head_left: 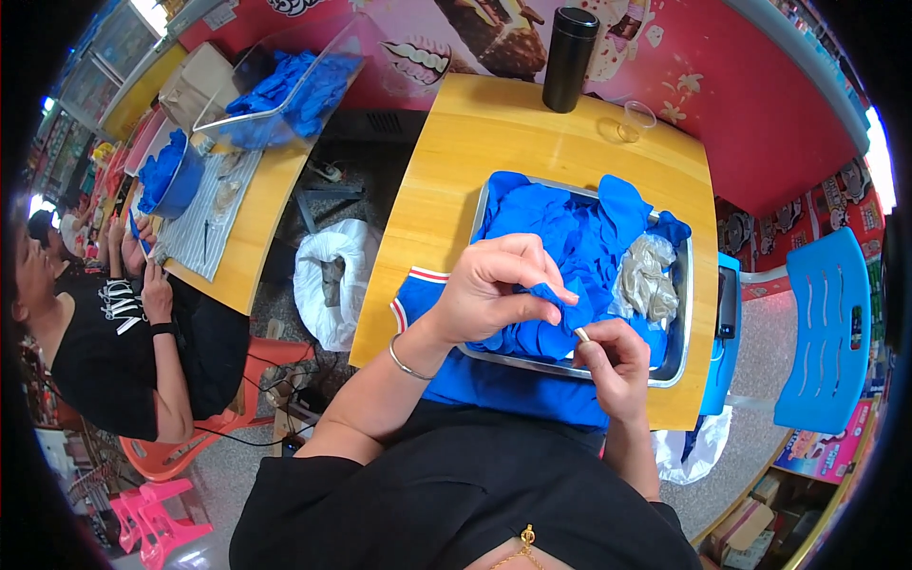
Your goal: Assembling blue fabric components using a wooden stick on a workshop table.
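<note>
Over a metal tray (676,369) of blue cloth-like pieces (546,223), both my hands work close together. My left hand (503,290) is closed in a pinch on a small blue piece (560,296), soft and folded at the fingertips. Just right of it, my right hand (616,369) pinches a small pale object (581,334), whose kind I cannot make out; its tip points toward the blue piece. A clear plastic bag (648,280) with greyish-beige contents lies on the right part of the tray. Blue fabric with a striped red-and-white edge (410,290) lies left of the tray.
A black flask (570,62) and a clear cup (635,123) stand at the table's far end. A white-lined bin (332,285) is on the floor to the left. A co-worker (123,351) sits at another table with a clear bin (285,95) of blue pieces. A blue chair (825,328) stands right.
</note>
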`<state>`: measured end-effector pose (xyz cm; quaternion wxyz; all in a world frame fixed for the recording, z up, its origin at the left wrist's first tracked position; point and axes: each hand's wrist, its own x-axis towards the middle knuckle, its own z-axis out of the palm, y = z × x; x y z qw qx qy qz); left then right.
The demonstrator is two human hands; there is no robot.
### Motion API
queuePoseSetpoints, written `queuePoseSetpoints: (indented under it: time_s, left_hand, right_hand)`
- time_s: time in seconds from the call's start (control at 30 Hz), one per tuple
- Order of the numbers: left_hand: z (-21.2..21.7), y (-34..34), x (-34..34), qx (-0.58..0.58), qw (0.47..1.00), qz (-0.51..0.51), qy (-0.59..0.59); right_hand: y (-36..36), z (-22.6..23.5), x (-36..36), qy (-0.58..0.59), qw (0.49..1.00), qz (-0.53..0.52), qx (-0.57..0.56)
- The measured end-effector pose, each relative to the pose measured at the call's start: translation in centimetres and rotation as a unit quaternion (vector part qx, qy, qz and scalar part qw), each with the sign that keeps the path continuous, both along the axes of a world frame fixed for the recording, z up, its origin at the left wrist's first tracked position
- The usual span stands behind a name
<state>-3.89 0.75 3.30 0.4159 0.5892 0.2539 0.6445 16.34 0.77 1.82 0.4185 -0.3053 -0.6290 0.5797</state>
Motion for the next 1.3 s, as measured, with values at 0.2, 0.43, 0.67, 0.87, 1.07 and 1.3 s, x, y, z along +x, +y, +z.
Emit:
queuePoseSetpoints:
  time_s: [0.2, 0.43, 0.67, 0.87, 1.07, 1.3]
  left_hand:
    - [0.0, -0.5, -0.5, -0.036, 0.984, -0.153, -0.078]
    - [0.1, -0.2, -0.4, -0.021, 0.980, -0.177, -0.089]
    - [2.8, -0.7, -0.8, -0.048, 0.993, -0.050, 0.092]
    - [2.4, -0.3, -0.6, -0.090, 0.988, -0.055, 0.117]
    - [1.6, -0.8, 0.5, -0.083, 0.995, 0.009, -0.053]
    - [1.1, -0.6, 0.9, -0.031, 0.994, 0.099, -0.034]
  right_hand:
    - [1.5, 0.6, 1.0, -0.036, 0.993, 0.095, 0.055]
    - [1.4, -0.2, 0.9, 0.018, 0.986, 0.160, -0.036]
    - [0.8, 0.0, 0.2, -0.009, 0.999, 0.031, 0.028]
    - [0.8, -0.6, 0.9, 0.092, 0.952, 0.193, -0.218]
    - [0.7, -0.4, 0.2, 0.088, 0.972, 0.126, -0.177]
    - [0.0, -0.6, -0.5, -0.010, 0.998, -0.063, 0.011]
